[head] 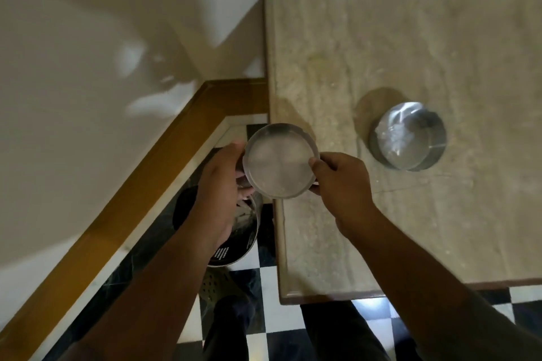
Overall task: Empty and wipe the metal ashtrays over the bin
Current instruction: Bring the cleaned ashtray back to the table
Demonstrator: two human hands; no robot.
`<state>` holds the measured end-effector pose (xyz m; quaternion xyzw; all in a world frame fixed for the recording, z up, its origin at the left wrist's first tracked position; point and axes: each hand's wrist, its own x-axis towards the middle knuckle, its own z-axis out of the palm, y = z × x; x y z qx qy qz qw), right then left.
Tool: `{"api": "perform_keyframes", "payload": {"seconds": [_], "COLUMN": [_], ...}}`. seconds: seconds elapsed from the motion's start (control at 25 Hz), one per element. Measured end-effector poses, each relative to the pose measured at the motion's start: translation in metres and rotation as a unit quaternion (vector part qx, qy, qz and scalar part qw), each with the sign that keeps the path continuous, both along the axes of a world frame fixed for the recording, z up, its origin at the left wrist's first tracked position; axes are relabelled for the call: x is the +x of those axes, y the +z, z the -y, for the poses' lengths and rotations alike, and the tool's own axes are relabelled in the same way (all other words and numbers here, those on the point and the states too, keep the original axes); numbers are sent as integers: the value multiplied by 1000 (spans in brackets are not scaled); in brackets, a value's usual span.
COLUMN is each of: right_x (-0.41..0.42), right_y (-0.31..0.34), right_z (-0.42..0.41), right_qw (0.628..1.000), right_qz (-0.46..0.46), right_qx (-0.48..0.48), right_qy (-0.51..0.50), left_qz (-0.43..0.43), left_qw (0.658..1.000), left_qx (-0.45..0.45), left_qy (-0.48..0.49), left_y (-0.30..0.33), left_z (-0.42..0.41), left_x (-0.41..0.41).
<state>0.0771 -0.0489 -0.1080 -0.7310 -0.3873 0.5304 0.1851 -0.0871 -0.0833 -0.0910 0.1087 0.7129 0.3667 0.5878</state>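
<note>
A round metal ashtray [281, 165] with a pale ashy inside is held at the left edge of the marble table. My left hand [221, 184] grips its left rim and my right hand [341, 184] pinches its right rim. Below my left hand stands a perforated metal bin [234, 243] on the floor, mostly hidden by my forearm. A second metal ashtray [407, 136] rests on the table to the right, with something pale and crumpled inside.
The beige marble table [410, 53] fills the right side. A white wall with a wooden skirting board [146, 184] runs along the left. The floor is black-and-white check [264, 328]. My legs and a shoe show below.
</note>
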Motion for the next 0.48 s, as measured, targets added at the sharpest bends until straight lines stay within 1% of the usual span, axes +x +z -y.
{"api": "perform_keyframes", "payload": {"seconds": [0.08, 0.24, 0.36, 0.48], "right_x": [20, 44, 53, 51], "right_y": [-2, -15, -21, -21], "right_z": [-11, -22, -25, -25], "right_qw": [999, 996, 994, 995], "right_qz": [2, 9, 1, -2], "right_qx": [-4, -2, -4, 4], "right_qy": [-45, -88, -108, -101], "left_qz": [-3, -14, -23, -32], "left_qw": [1000, 997, 997, 997], "left_qx": [2, 7, -1, -17], "left_qy": [-26, -72, -75, -72], "left_y": [-3, -11, -17, -23], "left_z": [-23, -54, -65, -68], "left_x": [21, 50, 60, 60]}}
